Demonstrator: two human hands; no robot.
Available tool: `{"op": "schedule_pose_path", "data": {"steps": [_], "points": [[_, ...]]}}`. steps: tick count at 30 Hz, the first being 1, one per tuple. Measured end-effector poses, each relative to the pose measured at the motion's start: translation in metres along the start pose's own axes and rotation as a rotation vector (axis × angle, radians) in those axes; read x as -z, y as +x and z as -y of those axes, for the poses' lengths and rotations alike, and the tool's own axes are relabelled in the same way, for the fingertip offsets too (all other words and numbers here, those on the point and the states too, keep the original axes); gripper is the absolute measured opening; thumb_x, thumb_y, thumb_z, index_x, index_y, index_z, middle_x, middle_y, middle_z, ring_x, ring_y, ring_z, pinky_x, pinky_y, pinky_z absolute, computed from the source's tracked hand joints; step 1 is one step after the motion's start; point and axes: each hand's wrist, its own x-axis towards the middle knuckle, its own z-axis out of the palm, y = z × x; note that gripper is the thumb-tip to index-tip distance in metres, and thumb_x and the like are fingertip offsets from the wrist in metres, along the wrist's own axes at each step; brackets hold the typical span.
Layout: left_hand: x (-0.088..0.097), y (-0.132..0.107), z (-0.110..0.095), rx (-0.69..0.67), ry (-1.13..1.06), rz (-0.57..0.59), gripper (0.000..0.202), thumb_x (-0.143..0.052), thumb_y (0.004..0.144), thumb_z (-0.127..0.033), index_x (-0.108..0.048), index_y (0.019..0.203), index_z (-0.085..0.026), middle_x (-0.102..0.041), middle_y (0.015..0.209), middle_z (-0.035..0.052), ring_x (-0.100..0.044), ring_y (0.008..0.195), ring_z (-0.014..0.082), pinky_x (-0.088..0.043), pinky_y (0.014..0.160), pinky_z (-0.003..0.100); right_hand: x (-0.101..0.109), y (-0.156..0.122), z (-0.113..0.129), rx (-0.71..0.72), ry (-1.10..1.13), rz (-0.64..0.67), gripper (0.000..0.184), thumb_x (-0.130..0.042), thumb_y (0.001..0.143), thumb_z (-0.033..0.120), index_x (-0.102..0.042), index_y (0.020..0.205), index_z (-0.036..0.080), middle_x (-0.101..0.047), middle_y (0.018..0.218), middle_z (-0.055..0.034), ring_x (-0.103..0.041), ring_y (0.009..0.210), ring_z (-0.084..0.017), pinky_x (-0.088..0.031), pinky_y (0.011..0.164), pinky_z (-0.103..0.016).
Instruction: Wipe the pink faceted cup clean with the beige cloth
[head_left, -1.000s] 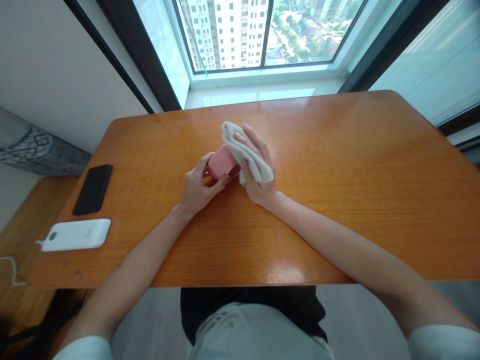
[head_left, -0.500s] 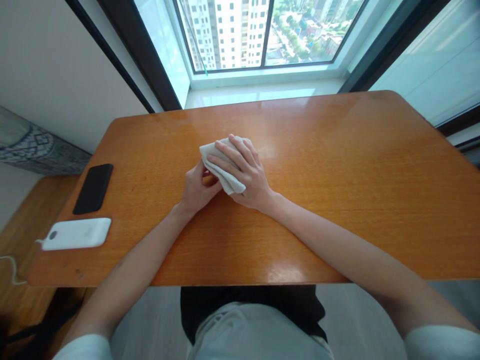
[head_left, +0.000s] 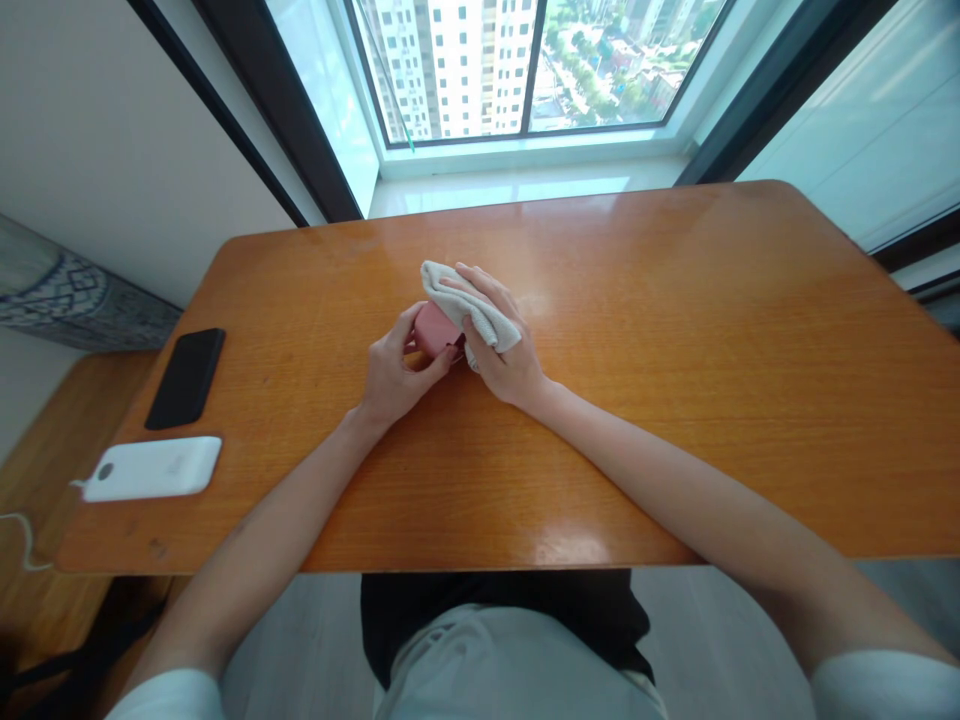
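Observation:
My left hand [head_left: 395,368] is closed around a small pink rounded object [head_left: 435,330], whose exact kind I cannot make out. Its right side is partly covered by a folded white cloth [head_left: 480,310]. That cloth is gripped in my right hand [head_left: 506,345], with the thumb on the near side and the fingers over the top. The cloth lies against or just beside the pink object's right edge. Both hands are over the middle of the wooden table [head_left: 675,370].
At the table's left end lie a black phone [head_left: 186,378] and a white rounded device [head_left: 154,468] with a white cable. A window [head_left: 525,70] and its sill are beyond the far edge. Patterned fabric [head_left: 90,290] hangs at the left.
My right hand and the cloth have shifted right and tilted, uncovering the pink object that the cloth hid before. My left hand has stayed nearly in place.

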Motion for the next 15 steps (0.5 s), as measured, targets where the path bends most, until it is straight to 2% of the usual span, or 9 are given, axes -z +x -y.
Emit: {"op": "schedule_pose_path", "data": {"steps": [4,6,8,11,13,15], "points": [[0.0,-0.001,-0.001,0.001,0.021,-0.013,0.066,-0.083,0.092,-0.055,-0.066,0.148,-0.021,-0.087,0.124,0.0075,-0.086,0.1,0.0215,-0.074,0.095,0.034,-0.005,0.001,-0.007,-0.142,0.171,-0.069,0.055,-0.046,0.117,0.059,-0.07,0.156,0.029,-0.069,0.168,-0.0112,-0.061,0.161,-0.028,-0.044,0.141,-0.055],[0.0,-0.001,-0.001,-0.002,0.03,-0.019,0.067,-0.082,0.092,-0.055,-0.066,0.148,-0.021,-0.086,0.123,0.0071,-0.085,0.099,0.0211,-0.074,0.094,0.034,-0.008,0.001,-0.01,-0.24,0.252,-0.114,0.055,-0.051,0.114,0.066,-0.075,0.147,0.028,-0.079,0.15,-0.0107,-0.069,0.15,-0.027,-0.049,0.137,-0.051],[0.0,-0.001,-0.001,-0.008,0.039,-0.027,0.067,-0.083,0.092,-0.055,-0.067,0.148,-0.021,-0.086,0.123,0.0072,-0.085,0.099,0.0213,-0.075,0.094,0.035,-0.01,0.001,-0.013,-0.368,0.321,-0.155,0.053,-0.055,0.111,0.071,-0.08,0.133,0.029,-0.085,0.122,-0.0066,-0.077,0.13,-0.026,-0.058,0.127,-0.047],[0.0,-0.002,0.0,-0.008,0.054,-0.036,0.067,-0.083,0.092,-0.056,-0.067,0.147,-0.022,-0.086,0.122,0.007,-0.085,0.097,0.0216,-0.075,0.093,0.036,-0.011,-0.001,-0.022,-0.561,0.391,-0.226,0.051,-0.063,0.105,0.075,-0.08,0.112,0.028,-0.081,0.097,-0.0016,-0.078,0.101,-0.023,-0.068,0.104,-0.04],[0.0,-0.002,0.0,-0.007,0.057,-0.037,0.067,-0.084,0.091,-0.057,-0.068,0.146,-0.022,-0.086,0.121,0.0069,-0.085,0.096,0.0215,-0.075,0.093,0.036,-0.01,-0.001,-0.031,-0.633,0.403,-0.3,0.051,-0.067,0.101,0.076,-0.077,0.104,0.027,-0.078,0.093,-0.001,-0.077,0.095,-0.021,-0.068,0.096,-0.037],[0.001,-0.002,-0.001,-0.011,0.05,-0.032,0.067,-0.084,0.092,-0.057,-0.068,0.146,-0.022,-0.086,0.121,0.0069,-0.085,0.096,0.0213,-0.075,0.094,0.036,-0.009,0.001,-0.037,-0.639,0.404,-0.338,0.052,-0.061,0.103,0.076,-0.074,0.107,0.026,-0.078,0.094,-0.0015,-0.077,0.097,-0.022,-0.068,0.094,-0.037]]}}
